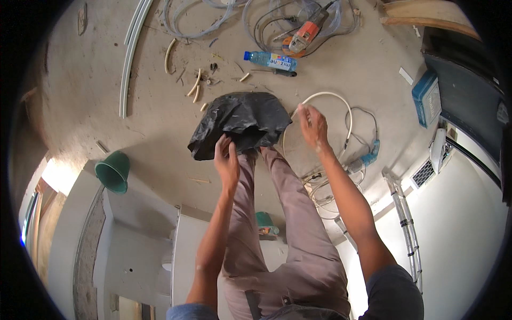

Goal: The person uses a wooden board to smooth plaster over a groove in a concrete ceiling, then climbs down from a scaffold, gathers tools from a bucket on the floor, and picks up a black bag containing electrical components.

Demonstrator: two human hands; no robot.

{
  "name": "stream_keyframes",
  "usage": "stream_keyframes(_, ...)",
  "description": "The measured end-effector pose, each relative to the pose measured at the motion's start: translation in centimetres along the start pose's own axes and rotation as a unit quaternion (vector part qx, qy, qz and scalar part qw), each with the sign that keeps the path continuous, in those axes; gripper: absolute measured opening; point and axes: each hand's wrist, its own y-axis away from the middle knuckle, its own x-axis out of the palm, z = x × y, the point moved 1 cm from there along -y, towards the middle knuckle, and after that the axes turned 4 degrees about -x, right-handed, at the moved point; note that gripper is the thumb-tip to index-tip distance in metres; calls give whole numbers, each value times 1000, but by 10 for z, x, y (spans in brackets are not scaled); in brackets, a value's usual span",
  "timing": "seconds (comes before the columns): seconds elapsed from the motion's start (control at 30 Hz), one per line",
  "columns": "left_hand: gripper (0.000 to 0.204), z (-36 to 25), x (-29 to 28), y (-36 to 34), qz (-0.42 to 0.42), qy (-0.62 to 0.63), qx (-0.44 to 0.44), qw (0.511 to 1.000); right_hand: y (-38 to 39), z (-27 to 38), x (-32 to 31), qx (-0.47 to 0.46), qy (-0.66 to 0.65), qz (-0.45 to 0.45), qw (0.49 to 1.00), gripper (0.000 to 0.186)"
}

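Observation:
A black plastic bag (242, 114) hangs in front of my legs, its mouth gaping toward me. At the lower edge of the opening, my left hand (227, 160) has its fingers closed on the bag's rim. My right hand (313, 127) is raised to the right of the bag, apart from it. Its fingers are curled together and slightly blurred. Whether anything small is in them I cannot make out. A pale hose (341, 99) loops on the floor beyond that hand.
Ahead lie a plastic bottle (271, 60), an orange angle grinder (309, 33), cut hose pieces (196, 82) and long metal strips (128, 69). A green bucket (113, 172) stands left. To the right are a blue power tool (368, 157) with cord, a ladder (404, 218) and a blue case (425, 99).

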Motion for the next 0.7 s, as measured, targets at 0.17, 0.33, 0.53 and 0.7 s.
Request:
stream_keyframes(0.17, 67, -57, -75, 21, -234, -312, 197, 900, -91, -37, 65, -68, 116, -45, 990, 21)
stream_keyframes(0.33, 82, -41, -79, -22, -43, -286, 36, 956, -165, -64, 144, -187, 381, 3, 905, 33)
stream_keyframes(0.53, 45, -24, -66, -24, 1, -407, 79, 910, -172, -109, 189, -74, 420, 60, 903, 36)
stream_keyframes(0.7, 20, -10, -69, -30, 17, -300, 194, 934, -110, -125, 152, 20, 251, 25, 967, 38)
